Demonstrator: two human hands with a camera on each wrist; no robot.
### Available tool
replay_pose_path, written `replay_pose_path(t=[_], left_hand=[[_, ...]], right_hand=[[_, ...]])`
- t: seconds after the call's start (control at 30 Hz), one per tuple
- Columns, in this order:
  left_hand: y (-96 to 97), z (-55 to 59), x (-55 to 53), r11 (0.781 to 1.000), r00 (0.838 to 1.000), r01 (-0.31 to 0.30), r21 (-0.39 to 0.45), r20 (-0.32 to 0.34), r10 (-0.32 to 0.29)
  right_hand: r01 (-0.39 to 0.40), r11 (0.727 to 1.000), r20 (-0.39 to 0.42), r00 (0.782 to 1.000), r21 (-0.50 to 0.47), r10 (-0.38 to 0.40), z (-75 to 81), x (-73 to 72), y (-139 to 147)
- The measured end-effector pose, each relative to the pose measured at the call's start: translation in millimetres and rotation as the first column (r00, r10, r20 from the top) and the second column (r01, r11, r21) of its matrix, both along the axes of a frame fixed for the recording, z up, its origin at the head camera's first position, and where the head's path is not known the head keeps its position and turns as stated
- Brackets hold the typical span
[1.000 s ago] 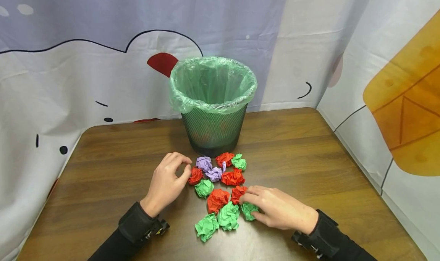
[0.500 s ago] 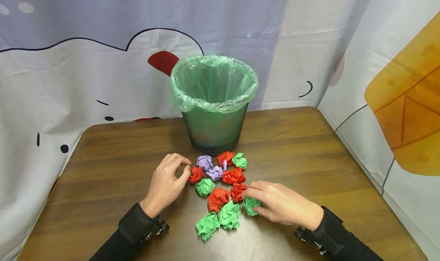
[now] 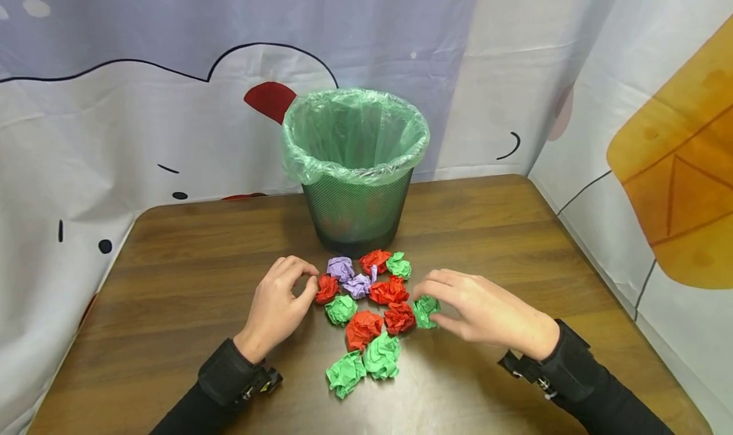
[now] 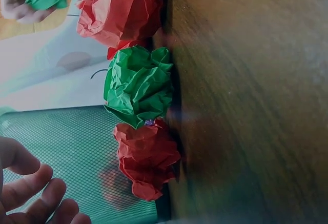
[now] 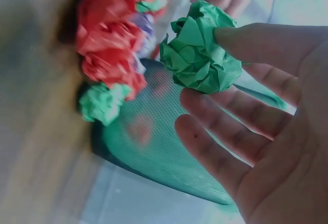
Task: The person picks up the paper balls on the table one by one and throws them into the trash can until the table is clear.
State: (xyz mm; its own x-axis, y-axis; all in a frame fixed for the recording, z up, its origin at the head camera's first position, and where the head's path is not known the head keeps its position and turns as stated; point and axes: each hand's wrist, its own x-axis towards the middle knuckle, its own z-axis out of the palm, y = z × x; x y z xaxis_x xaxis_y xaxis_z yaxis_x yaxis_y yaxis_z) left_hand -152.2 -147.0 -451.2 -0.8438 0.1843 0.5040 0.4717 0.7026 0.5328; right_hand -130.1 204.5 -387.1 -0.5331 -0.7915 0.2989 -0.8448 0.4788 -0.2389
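Observation:
My right hand (image 3: 483, 308) pinches a green crumpled paper ball (image 5: 200, 52) between thumb and fingers, lifted off the table at the right of the pile. My left hand (image 3: 279, 304) holds nothing; its fingers are loosely curved beside a red paper ball (image 3: 327, 289) at the pile's left edge. A green paper ball (image 4: 138, 83) sits close to that red one. Two purple paper balls (image 3: 340, 268) lie at the back left of the pile. Several more red and green balls, among them a large red one (image 3: 364, 331), spread toward the front.
A black mesh wastebasket (image 3: 356, 215) lined with a green plastic bag (image 3: 355, 174) stands right behind the pile. Through its mesh, reddish shapes show faintly. A printed curtain (image 3: 189, 136) hangs behind the wooden table (image 3: 189, 250) and along its right side.
My right hand has moved away from me and slightly right, carrying the green paper ball up from beside the red one. My left hand has stayed in place.

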Motion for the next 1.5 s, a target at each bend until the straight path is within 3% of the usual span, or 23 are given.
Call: replay_pose_path(t=[0.37, 0.93, 1.23, 1.5], left_hand=[[-4.5, -0.2, 2.8, 1.000, 1.000, -0.014, -0.004, 0.010, 0.014], [-7.6, -3.3, 6.4, 1.000, 0.999, -0.026, -0.007, 0.026, 0.026], [-7.6, -5.5, 7.0, 1.000, 1.000, -0.017, -0.009, 0.020, 0.017], [-6.1, -8.7, 9.1, 1.000, 1.000, -0.011, -0.017, 0.019, 0.011]], right_hand=[[-0.022, 0.998, -0.116, 0.993, -0.058, 0.015, 43.9, -19.7, 3], [-0.041, 0.990, -0.186, 0.982, -0.134, 0.016, 93.9, -38.4, -4], [-0.076, 0.974, -0.261, 0.965, -0.214, 0.018, 128.0, -57.1, -7], [0.001, 0.981, -0.272, 0.961, -0.192, -0.054, 154.4, -76.4, -14]])
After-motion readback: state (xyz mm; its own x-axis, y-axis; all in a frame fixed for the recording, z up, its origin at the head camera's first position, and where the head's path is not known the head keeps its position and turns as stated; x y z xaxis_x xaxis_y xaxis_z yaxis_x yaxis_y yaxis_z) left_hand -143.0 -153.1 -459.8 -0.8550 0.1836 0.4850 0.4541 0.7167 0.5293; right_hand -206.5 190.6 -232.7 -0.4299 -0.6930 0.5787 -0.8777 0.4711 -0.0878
